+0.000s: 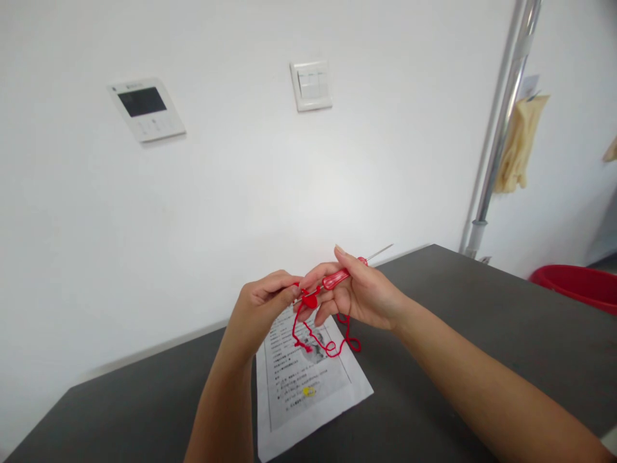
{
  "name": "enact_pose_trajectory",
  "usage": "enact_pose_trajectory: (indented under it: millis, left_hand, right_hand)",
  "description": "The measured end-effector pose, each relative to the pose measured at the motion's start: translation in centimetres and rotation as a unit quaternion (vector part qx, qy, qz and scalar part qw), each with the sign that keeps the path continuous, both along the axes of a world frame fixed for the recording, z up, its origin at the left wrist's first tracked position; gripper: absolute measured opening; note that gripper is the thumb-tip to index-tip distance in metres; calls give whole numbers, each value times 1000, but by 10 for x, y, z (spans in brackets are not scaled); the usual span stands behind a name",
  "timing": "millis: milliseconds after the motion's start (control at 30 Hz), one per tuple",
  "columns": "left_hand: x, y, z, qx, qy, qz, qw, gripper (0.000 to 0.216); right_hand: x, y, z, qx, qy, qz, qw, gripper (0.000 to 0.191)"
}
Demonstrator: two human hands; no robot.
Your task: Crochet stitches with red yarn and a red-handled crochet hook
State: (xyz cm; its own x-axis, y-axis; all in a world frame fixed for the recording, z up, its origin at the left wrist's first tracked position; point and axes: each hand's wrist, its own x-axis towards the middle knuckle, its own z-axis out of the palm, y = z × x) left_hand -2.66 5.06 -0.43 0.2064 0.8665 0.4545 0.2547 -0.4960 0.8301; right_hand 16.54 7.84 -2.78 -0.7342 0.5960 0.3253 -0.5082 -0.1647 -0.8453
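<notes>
My left hand [260, 308] is closed, its thumb and fingertips pinching a small red crochet piece [310, 301]. My right hand [371, 292] holds a crochet hook [336, 279] with a red grip and thin metal ends. One metal end reaches into the red piece between the two hands; the other points up and right past my right thumb. Loose red yarn [332, 350] hangs in curls below the fingers, above a printed sheet [337, 392]. Just where the hook's tip meets the stitches is too small to make out.
The printed sheet lies on a dark grey table [400, 399], with a small yellow thing [308, 390] on it. Behind stands a white wall with a control panel [147, 109] and a switch [312, 85]. At right are a metal pole [506, 128], yellow gloves [520, 141] and a red basin [573, 283].
</notes>
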Motion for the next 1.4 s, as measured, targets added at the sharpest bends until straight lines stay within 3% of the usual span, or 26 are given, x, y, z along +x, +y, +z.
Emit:
enact_pose_trajectory:
  millis: [167, 400, 600, 900, 967, 1067, 1167, 1233, 1400]
  left_hand:
    - [7, -2, 1, 36, 39, 34, 998, 19]
    - [12, -1, -4, 124, 85, 112, 982, 24]
    - [11, 3, -10, 122, 90, 152, 977, 23]
    - [9, 4, -7, 85, 54, 157, 982, 20]
    - [7, 3, -5, 28, 57, 128, 990, 19]
    - [6, 4, -5, -103, 44, -7, 994, 16]
    - [13, 7, -11, -158, -123, -118, 973, 30]
    - [22, 9, -16, -177, -261, -139, 939, 32]
    - [41, 9, -19, -243, -369, -121, 889, 22]
  right_hand:
    - [-7, -5, -2, 20, 3, 10, 1000, 57]
    - [-12, -12, -3, 56, 28, -120, 991, 47]
    - [-15, -14, -5, 133, 16, -195, 972, 38]
    - [-12, -12, -5, 119, -10, -153, 981, 36]
    - [-7, -11, -2, 99, -4, -129, 987, 36]
    - [-1, -8, 2, 56, 13, -105, 993, 32]
    - [2, -4, 4, 27, 18, -101, 994, 30]
    - [3, -3, 5, 17, 16, -104, 994, 29]
    - [4, 0, 6, 17, 19, -114, 993, 29]
